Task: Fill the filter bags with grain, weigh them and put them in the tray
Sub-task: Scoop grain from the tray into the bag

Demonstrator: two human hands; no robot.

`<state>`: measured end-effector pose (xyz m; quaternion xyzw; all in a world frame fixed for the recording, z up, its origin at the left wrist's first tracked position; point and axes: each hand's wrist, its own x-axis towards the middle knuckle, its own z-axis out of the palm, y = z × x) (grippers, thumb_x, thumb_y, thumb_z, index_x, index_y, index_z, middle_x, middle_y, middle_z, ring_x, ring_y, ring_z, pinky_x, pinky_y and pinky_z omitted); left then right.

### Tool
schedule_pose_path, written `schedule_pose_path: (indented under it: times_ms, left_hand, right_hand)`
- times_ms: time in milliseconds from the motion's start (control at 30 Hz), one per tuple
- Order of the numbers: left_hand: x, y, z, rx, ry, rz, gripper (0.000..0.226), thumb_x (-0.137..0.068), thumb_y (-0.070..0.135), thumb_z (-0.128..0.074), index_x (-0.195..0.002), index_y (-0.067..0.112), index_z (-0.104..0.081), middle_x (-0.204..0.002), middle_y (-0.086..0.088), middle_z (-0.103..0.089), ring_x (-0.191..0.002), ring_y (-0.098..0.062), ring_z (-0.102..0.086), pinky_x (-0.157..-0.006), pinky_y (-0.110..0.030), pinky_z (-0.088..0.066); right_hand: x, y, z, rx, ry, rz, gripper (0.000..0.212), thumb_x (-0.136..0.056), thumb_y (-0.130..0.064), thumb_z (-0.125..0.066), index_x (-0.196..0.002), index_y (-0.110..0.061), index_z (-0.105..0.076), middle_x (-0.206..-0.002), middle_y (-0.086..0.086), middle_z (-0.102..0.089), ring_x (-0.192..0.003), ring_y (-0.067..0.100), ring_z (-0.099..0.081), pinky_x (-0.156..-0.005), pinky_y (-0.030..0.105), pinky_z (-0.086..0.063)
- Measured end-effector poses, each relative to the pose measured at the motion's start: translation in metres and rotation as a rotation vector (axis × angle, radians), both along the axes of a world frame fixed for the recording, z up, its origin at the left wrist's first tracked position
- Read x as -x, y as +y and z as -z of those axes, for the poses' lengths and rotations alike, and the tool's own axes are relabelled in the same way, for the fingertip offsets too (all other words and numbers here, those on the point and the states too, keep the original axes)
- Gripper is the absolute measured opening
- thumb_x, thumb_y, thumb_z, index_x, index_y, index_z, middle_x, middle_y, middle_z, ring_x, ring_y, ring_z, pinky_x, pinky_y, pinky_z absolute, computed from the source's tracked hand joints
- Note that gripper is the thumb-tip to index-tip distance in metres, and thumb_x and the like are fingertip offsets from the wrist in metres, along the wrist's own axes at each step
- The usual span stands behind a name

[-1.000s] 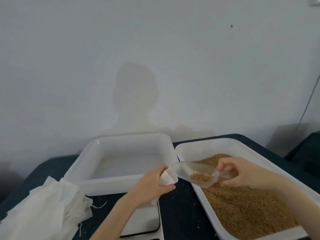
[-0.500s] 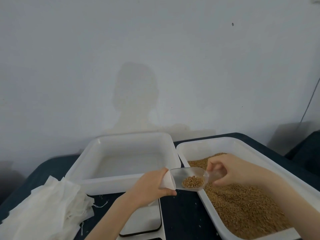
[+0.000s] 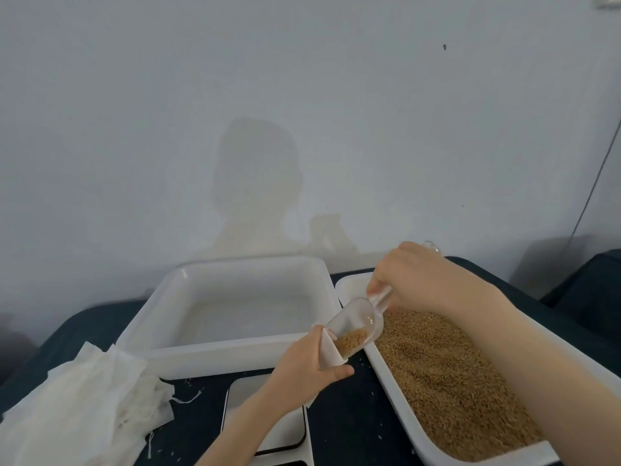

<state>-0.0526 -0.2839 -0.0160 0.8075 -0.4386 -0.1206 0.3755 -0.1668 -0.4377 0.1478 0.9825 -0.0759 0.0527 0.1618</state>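
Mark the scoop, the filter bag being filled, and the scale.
scoop [image 3: 353, 326], head view, on its clear bowl.
filter bag [image 3: 327, 351], head view, on the white cloth at its open mouth.
scale [image 3: 245, 398], head view, on its white platform.

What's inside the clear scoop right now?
A small heap of brown grain sits at the lowered front lip of the scoop, which the right hand tilts into the filter bag held by the left hand. The bag's inside is hidden.
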Motion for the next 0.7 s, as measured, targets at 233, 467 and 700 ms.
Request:
schedule_pose_path:
  times_ms: [233, 467, 700]
  left_hand:
    - [0.0, 0.001, 0.003, 0.026, 0.029, -0.033, 0.041, -0.07, 0.06, -0.068, -0.093, 0.043, -0.039, -0.095, 0.021, -0.054, -0.086, 0.004, -0.054, -0.066, -0.015, -0.04]
    - [-0.002, 0.002, 0.001, 0.049, 0.034, -0.062, 0.043, -0.071, 0.059, -0.069, -0.095, 0.042, -0.038, -0.095, 0.019, -0.052, -0.088, 0.001, -0.053, -0.067, -0.015, -0.042]
    - [-0.006, 0.006, -0.011, 0.076, -0.002, -0.11, 0.033, -0.079, 0.052, -0.067, -0.09, 0.038, -0.039, -0.09, 0.015, -0.054, -0.08, -0.002, -0.054, -0.059, -0.014, -0.04]
  right_hand:
    - [0.002, 0.009, -0.002, 0.2, -0.004, -0.078, 0.027, -0.079, 0.001, -0.054, -0.071, -0.025, -0.052, -0.06, -0.009, -0.036, -0.09, 0.022, -0.053, -0.052, 0.02, -0.013]
    - [0.006, 0.001, 0.006, 0.123, -0.076, -0.049, 0.017, -0.087, -0.017, -0.06, -0.095, -0.029, -0.068, -0.08, -0.009, -0.063, -0.086, 0.019, -0.054, -0.059, 0.022, -0.022]
    - [0.03, -0.036, 0.032, -0.491, -0.128, 0.06, 0.032, -0.081, -0.044, -0.072, -0.112, -0.047, -0.066, -0.11, -0.027, -0.066, -0.104, -0.006, -0.058, -0.096, 0.019, -0.043]
